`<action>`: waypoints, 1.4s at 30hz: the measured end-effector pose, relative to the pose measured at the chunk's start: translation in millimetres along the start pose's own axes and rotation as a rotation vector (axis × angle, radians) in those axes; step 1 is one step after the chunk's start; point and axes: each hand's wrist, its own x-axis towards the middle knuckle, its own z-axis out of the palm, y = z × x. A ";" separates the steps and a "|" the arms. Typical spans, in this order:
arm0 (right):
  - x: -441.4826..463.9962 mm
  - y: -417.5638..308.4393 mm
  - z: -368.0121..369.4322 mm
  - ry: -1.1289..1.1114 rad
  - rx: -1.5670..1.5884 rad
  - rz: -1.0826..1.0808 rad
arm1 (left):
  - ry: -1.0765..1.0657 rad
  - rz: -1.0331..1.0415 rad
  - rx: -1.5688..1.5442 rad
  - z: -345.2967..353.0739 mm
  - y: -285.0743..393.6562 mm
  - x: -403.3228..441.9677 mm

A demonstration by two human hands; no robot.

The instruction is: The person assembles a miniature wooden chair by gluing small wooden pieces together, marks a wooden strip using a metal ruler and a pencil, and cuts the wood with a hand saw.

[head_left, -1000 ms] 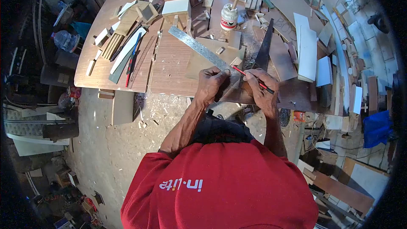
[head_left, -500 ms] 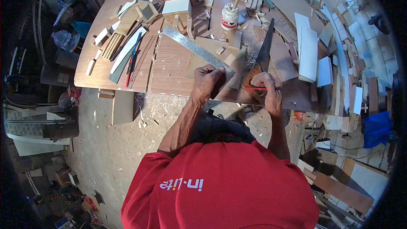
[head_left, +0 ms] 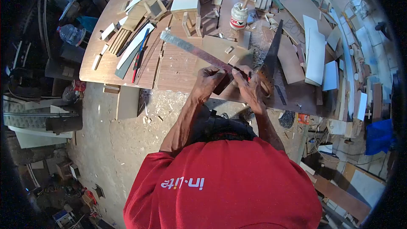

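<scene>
My left hand (head_left: 207,84) is closed on a try square (head_left: 195,51), whose long metal blade points up and left over the table. Its dark stock shows between my hands. My right hand (head_left: 249,85) is closed on a red pencil (head_left: 249,76), of which only a little shows, close to the corner of the square. Just right of that hand lies a handsaw (head_left: 271,53), its wooden handle toward me. Under the square's blade is a flat brown board (head_left: 207,53) with small wood blocks on it.
The wooden table (head_left: 174,74) carries a white glue jar (head_left: 239,16), small wooden boxes (head_left: 185,5), and offcuts. Red and blue pens (head_left: 139,59) lie on the left. White boards (head_left: 314,55) lie on the right. Wood chips litter the floor (head_left: 114,144).
My right hand has moved left with the pencil, from over the saw handle to the square's corner. My left hand stays on the square. The view has shifted slightly.
</scene>
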 end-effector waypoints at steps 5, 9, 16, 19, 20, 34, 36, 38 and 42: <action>4.6 -10.1 11.5 0.081 -0.208 -0.103 | -0.043 -0.003 0.004 -19.4 -10.0 6.6; 10.8 -2.4 23.7 0.125 -0.146 -0.246 | -0.018 0.017 -0.120 -24.0 -10.8 8.9; 18.1 1.7 42.4 0.064 -0.015 -0.115 | 0.103 0.083 -0.091 -56.5 -8.8 4.8; 25.2 0.0 51.2 0.016 0.038 -0.001 | 0.291 0.110 0.053 -94.6 -30.1 0.3; 28.2 7.3 56.6 0.016 0.038 0.007 | 0.372 0.127 0.070 -104.5 -36.4 -1.7; 47.9 61.6 148.1 -0.094 0.132 0.321 | 0.462 0.143 -0.242 -148.6 -10.3 -30.7; 50.0 67.9 160.8 -0.088 0.090 0.344 | 0.352 0.166 -0.439 -152.0 -10.7 -29.6; 52.5 75.9 171.9 -0.070 -0.044 0.322 | 0.356 0.158 -0.379 -153.1 -10.6 -28.4; 59.3 94.3 196.2 -0.070 -0.261 0.328 | 0.354 0.158 -0.296 -151.4 -7.5 -26.1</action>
